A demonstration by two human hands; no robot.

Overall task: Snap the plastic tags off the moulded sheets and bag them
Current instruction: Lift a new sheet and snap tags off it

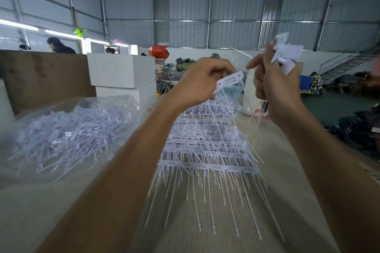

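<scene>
Flat white tags (229, 80) in hands (200, 84)

I work at a pale wood-grain surface (205, 222) in a big shed with grey corrugated metal walls (181, 6) braced by steel frames. Strip lights (18, 24) glow along the far left wall. A brown board (45, 76) stands at my left, with stacked white boxes (121, 72) just beside it. Far off, a red bag (158, 51) sits on top of clutter, a metal staircase (349, 61) climbs at the right, and the floor (329, 104) is dark green. Two people (59, 45) are at the far left.
</scene>
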